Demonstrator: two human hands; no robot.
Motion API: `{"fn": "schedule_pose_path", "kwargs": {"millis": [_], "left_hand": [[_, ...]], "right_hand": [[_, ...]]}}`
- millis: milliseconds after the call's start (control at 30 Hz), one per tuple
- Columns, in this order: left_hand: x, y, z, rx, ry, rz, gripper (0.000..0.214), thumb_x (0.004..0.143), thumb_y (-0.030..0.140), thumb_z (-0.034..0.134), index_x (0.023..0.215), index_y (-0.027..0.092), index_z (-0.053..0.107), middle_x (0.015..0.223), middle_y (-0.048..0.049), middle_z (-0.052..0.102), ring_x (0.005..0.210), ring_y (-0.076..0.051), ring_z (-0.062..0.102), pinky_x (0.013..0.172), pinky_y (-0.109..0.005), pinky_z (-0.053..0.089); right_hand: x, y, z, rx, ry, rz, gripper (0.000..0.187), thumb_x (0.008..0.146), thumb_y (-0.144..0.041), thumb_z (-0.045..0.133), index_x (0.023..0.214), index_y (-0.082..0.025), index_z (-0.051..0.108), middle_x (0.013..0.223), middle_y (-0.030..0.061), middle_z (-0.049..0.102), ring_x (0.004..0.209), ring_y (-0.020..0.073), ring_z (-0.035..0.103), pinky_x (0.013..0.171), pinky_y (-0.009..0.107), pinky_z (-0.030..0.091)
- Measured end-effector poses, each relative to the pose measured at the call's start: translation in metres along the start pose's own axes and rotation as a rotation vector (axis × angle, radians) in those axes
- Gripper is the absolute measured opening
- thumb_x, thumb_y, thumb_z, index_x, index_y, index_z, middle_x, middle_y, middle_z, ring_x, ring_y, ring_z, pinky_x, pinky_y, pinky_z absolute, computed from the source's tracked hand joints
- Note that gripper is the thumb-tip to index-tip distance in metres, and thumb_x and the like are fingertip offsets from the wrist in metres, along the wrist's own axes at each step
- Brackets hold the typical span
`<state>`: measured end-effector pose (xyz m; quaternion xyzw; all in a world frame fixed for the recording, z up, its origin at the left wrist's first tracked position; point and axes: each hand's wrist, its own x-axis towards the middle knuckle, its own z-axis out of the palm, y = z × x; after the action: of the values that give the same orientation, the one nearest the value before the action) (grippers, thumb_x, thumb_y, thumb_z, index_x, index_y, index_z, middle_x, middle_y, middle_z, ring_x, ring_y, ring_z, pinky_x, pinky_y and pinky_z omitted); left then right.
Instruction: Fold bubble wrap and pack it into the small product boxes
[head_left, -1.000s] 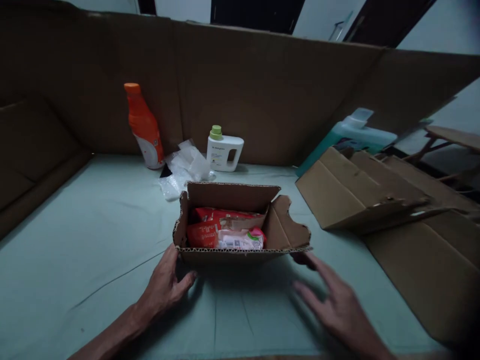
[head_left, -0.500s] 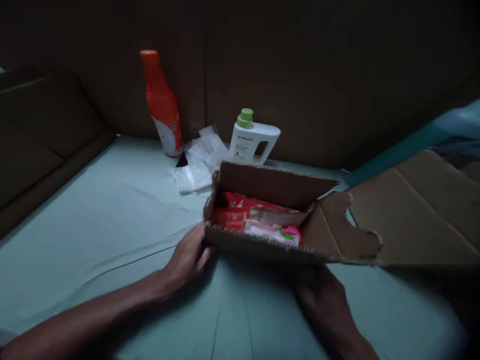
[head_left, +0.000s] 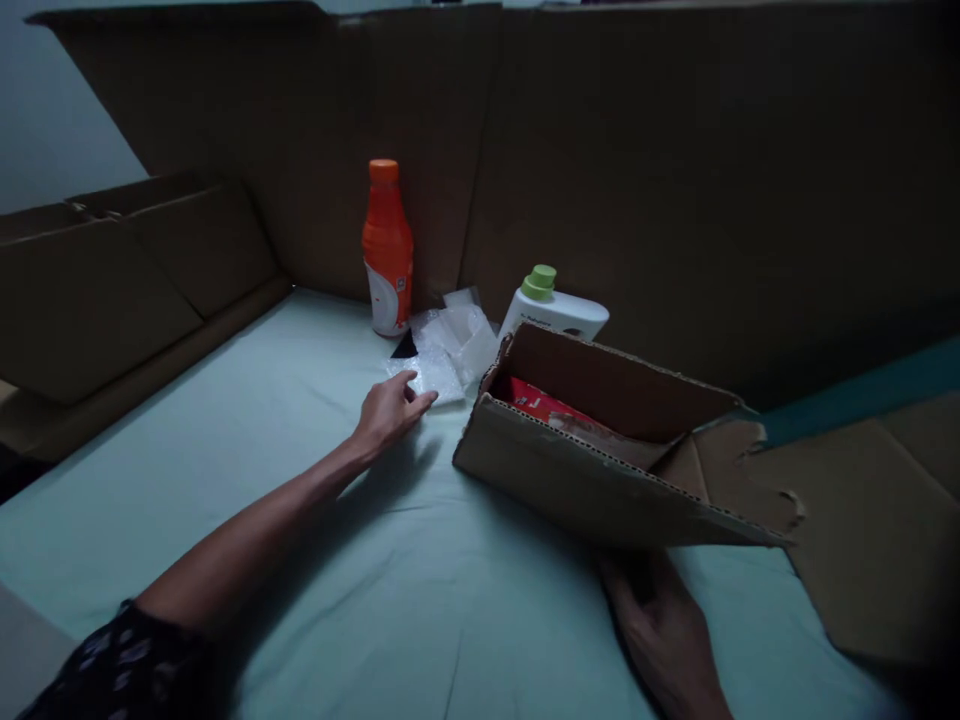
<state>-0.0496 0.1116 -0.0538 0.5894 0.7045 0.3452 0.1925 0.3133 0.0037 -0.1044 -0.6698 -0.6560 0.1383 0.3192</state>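
A small open cardboard box (head_left: pixel 577 455) rests tilted on the light green cloth, its torn flap pointing right. Inside it, red packets (head_left: pixel 536 400) show over the near wall. My right hand (head_left: pixel 664 625) grips the box from below at its near right side, with the fingertips hidden under it. Left of the box, my left hand (head_left: pixel 394 410) hovers with fingers apart and nothing held. Just beyond its fingers lies crumpled clear bubble wrap (head_left: pixel 439 375). Whether the fingertips touch the wrap, I cannot tell.
An orange bottle (head_left: pixel 388 250) stands upright at the back. A white jug with a green cap (head_left: pixel 566 308) is partly hidden behind the box. Tall cardboard walls (head_left: pixel 675 180) enclose the back, with folded cardboard (head_left: pixel 97 290) at left and another flap (head_left: pixel 870 520) at right.
My left hand has let go of the box's left end and moved up and forward to the bubble wrap. My right hand stays at the box. The view has tipped up and left.
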Motion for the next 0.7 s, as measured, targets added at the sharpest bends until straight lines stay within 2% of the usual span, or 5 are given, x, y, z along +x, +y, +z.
{"fn": "schedule_pose_path", "kwargs": {"millis": [100, 200, 367, 533, 700], "left_hand": [[0.032, 0.015, 0.002, 0.006, 0.031, 0.002, 0.016, 0.083, 0.028, 0.065, 0.081, 0.014, 0.073, 0.063, -0.0029, 0.065, 0.063, -0.019, 0.063, 0.063, -0.028, 0.046], [0.018, 0.02, -0.021, 0.011, 0.099, 0.08, 0.016, 0.084, 0.024, 0.06, 0.072, 0.017, 0.068, 0.072, -0.0043, 0.067, 0.072, -0.02, 0.064, 0.071, -0.03, 0.049], [-0.093, -0.009, -0.063, 0.081, 0.195, 0.592, 0.008, 0.087, 0.019, 0.057, 0.085, 0.02, 0.065, 0.105, -0.0099, 0.072, 0.104, -0.024, 0.064, 0.093, -0.038, 0.049], [-0.202, -0.02, -0.033, 0.099, -0.081, 0.847, 0.016, 0.082, 0.007, 0.055, 0.091, 0.017, 0.062, 0.123, -0.0134, 0.07, 0.123, -0.027, 0.06, 0.106, -0.045, 0.046], [-0.25, 0.003, -0.013, 0.067, -0.326, 0.995, 0.009, 0.084, 0.018, 0.057, 0.09, 0.015, 0.063, 0.137, -0.0177, 0.062, 0.132, -0.033, 0.054, 0.115, -0.055, 0.038]], "right_hand": [[0.002, -0.003, -0.001, -0.002, 0.009, -0.012, 0.042, 0.086, -0.052, 0.051, 0.11, -0.019, 0.06, 0.104, 0.0121, 0.075, 0.091, 0.03, 0.071, 0.075, 0.039, 0.056], [0.002, -0.001, -0.001, 0.016, 0.005, -0.019, 0.041, 0.087, -0.051, 0.051, 0.112, -0.019, 0.061, 0.105, 0.0123, 0.075, 0.092, 0.0299, 0.071, 0.075, 0.039, 0.056], [0.003, 0.001, 0.001, 0.017, 0.028, -0.038, 0.042, 0.085, -0.05, 0.052, 0.113, -0.019, 0.061, 0.106, 0.0124, 0.074, 0.091, 0.0311, 0.069, 0.076, 0.04, 0.054], [0.006, -0.008, 0.004, -0.041, 0.011, -0.009, 0.045, 0.083, -0.049, 0.051, 0.112, -0.016, 0.062, 0.102, 0.0147, 0.072, 0.089, 0.0313, 0.067, 0.074, 0.04, 0.052], [-0.007, -0.017, 0.0, 0.017, 0.015, -0.035, 0.052, 0.08, -0.045, 0.056, 0.121, -0.014, 0.061, 0.117, 0.0169, 0.069, 0.105, 0.0312, 0.065, 0.09, 0.045, 0.051]]}}
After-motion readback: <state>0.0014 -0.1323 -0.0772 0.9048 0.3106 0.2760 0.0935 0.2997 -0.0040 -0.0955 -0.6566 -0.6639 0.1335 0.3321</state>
